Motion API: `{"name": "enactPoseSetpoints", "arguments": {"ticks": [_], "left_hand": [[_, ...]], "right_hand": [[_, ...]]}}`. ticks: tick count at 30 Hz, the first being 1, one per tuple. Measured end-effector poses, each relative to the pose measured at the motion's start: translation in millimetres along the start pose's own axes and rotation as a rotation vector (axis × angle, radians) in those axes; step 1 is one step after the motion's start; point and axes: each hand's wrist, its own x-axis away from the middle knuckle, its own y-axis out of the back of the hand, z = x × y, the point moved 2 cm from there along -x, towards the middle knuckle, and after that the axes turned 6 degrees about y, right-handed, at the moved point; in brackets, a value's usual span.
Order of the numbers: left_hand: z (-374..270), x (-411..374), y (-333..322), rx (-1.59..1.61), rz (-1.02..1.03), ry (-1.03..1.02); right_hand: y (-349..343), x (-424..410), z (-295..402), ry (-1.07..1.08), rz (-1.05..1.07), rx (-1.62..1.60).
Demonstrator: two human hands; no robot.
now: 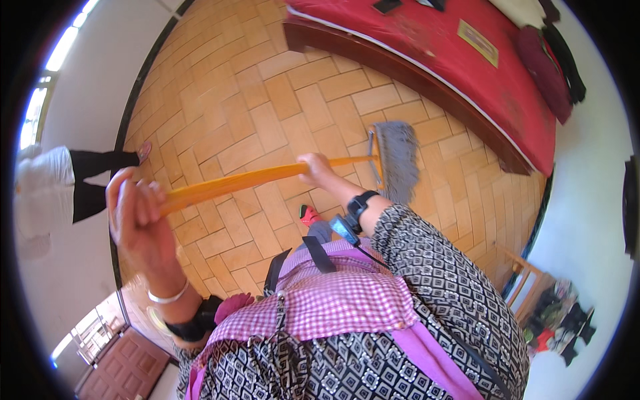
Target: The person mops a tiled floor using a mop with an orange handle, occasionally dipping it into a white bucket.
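Observation:
A wooden mop handle runs across the view from left to right, painted yellow-orange. My left hand grips it near its top end, close to the camera. Farther down the shaft, my right hand is closed around it. At the far end the grey string mop head lies spread on the tiled floor, fixed to an orange crossbar. A dark band with a small blue device sits on my right wrist. One red shoe of mine shows below the handle.
A low bed with a red cover and dark wooden frame stands ahead to the right. Another person stands by the left wall. A wooden rack with piled items is at lower right; a brown panelled door is lower left.

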Motion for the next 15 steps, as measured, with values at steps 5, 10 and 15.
{"name": "enactPoseSetpoints", "arguments": {"ticks": [5,10,15], "left_hand": [[-56.6,59.6,32.5,-0.102,-0.198,-0.238],[-110.6,124.6,42.6,-0.643,-0.675,-0.531],[-127.7,177.2,83.0,-1.991,-0.676,-0.109]], "right_hand": [[-41.1,-57.6,70.4,0.181,0.404,-0.031],[-108.8,-67.4,142.7,0.417,0.6,-0.059],[-143.2,-42.3,169.1,0.507,0.779,-0.005]]}}
